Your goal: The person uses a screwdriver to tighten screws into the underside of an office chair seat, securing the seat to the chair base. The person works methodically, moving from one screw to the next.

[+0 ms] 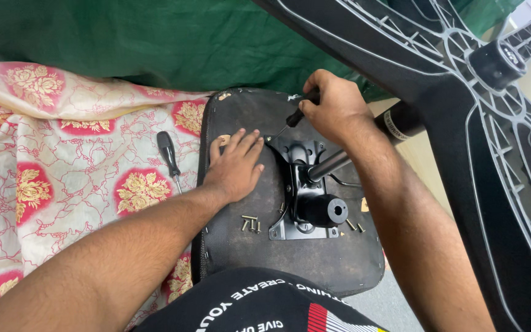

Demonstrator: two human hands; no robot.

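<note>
Both hands work on the underside of an upturned black chair seat (314,258). The right hand (333,106) is closed around the black handle of a screwdriver (298,114), gripping it near the seat's far edge. That tool's long axis runs on a slant: handle up and to the right inside the fist, thin shaft down and to the left, with the tip meeting the far left corner of the black metal mounting plate (296,184). The left hand (236,165) lies flat and open on the seat, palm down, fingers spread and pointing away from the person, just left of the plate; it holds nothing.

A black tilt mechanism with a round socket (326,210) sits on the plate, and a bare metal lever rod (330,165) sticks out of it toward the right, passing under the right forearm. Loose screws (251,222) lie in a small cluster on the seat near the plate's near left corner, and a few more (356,226) lie at its near right.

Room is tight on the right, where the chair's black mesh backrest frame (493,135) looms close over the forearm. Left of the seat's edge there is open floral cloth (62,154), red and cream, with a second screwdriver (169,155) lying on it, handle away from the person, tip toward them. Green fabric (155,37) covers the area beyond the seat.
</note>
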